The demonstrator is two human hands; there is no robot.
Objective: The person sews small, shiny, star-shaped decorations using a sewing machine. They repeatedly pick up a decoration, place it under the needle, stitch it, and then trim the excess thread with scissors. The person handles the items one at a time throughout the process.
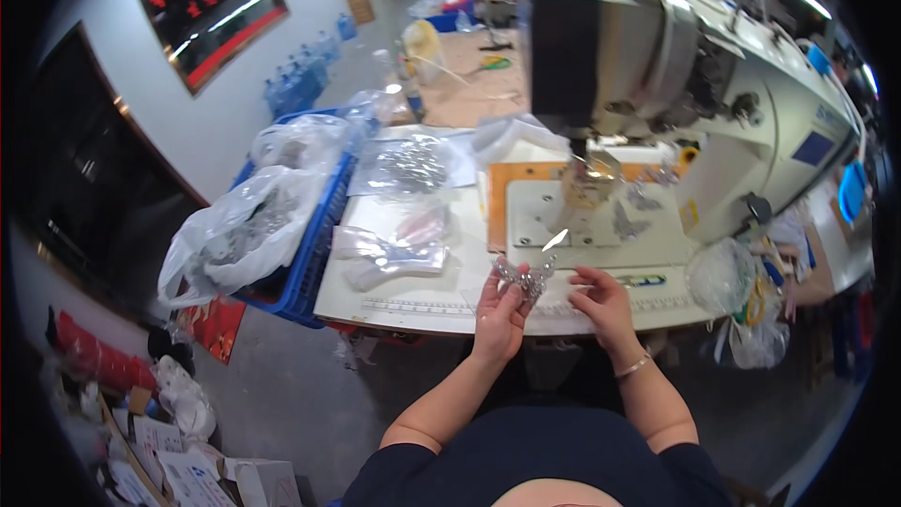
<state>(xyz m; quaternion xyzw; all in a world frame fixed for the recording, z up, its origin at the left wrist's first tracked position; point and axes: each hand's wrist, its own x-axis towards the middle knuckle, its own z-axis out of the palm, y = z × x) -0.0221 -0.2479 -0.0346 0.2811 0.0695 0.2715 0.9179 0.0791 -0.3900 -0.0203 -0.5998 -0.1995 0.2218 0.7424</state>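
Observation:
At the front edge of the sewing table, my left hand (502,319) pinches a silvery, sparkling butterfly-shaped piece (526,279) between thumb and fingers. Just right of it hovers my right hand (602,305), its fingers loosely bent and apart, with nothing visible in them. Beyond both hands stands a large white industrial sewing machine (648,56), its needle area above a pale metal plate (535,211). Similar grey butterfly-shaped pieces (631,223) lie on the machine bed, right of the needle. Fine detail of the held piece is blurred.
A ruler strip (422,308) runs along the table's front edge; a small blue-green tool (646,280) lies near its right end. Clear plastic packets (399,249) are at left. A blue crate (324,258) with plastic bags stands beside the table. Plastic bags (723,277) hang at right.

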